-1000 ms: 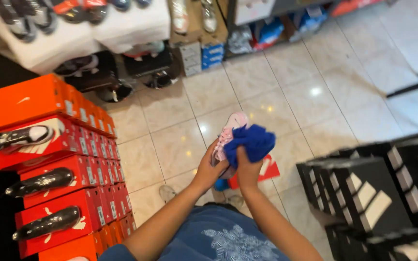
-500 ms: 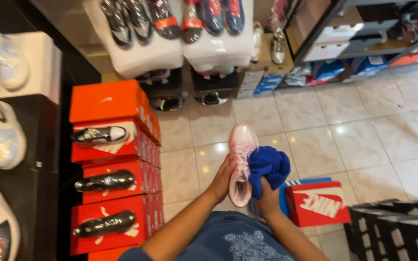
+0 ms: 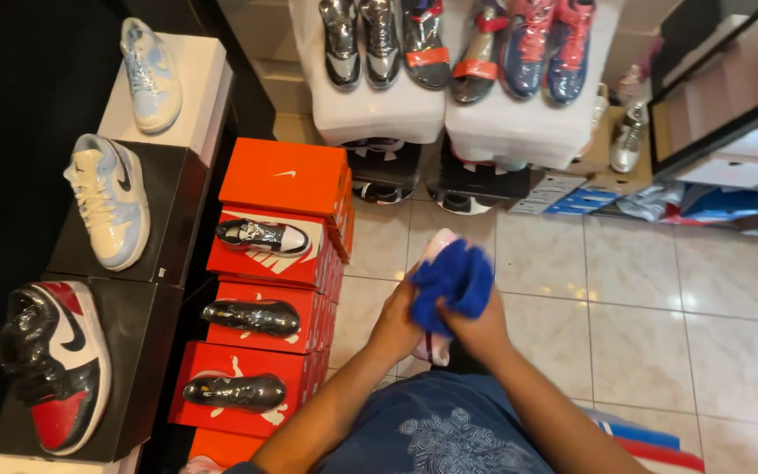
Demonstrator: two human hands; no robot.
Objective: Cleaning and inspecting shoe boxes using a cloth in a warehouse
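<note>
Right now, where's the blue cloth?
In the head view, centre frame: the blue cloth is in the right hand, pressed on the pink shoe right of the orange boxes.

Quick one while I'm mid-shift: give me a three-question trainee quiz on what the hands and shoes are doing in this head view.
1. True or false: the blue cloth is pressed against the pink shoe.
2. Which hand holds the cloth? A) left hand B) right hand C) neither
3. Fill in: the orange shoe boxes stand stacked to the ____ of the person's hands.

Key
1. True. The cloth covers most of the shoe, whose toe and heel show above and below it.
2. B. The right hand grips the cloth; the left hand steadies the shoe from its side.
3. Left, each lower box with a wrapped dark shoe on top.
</note>
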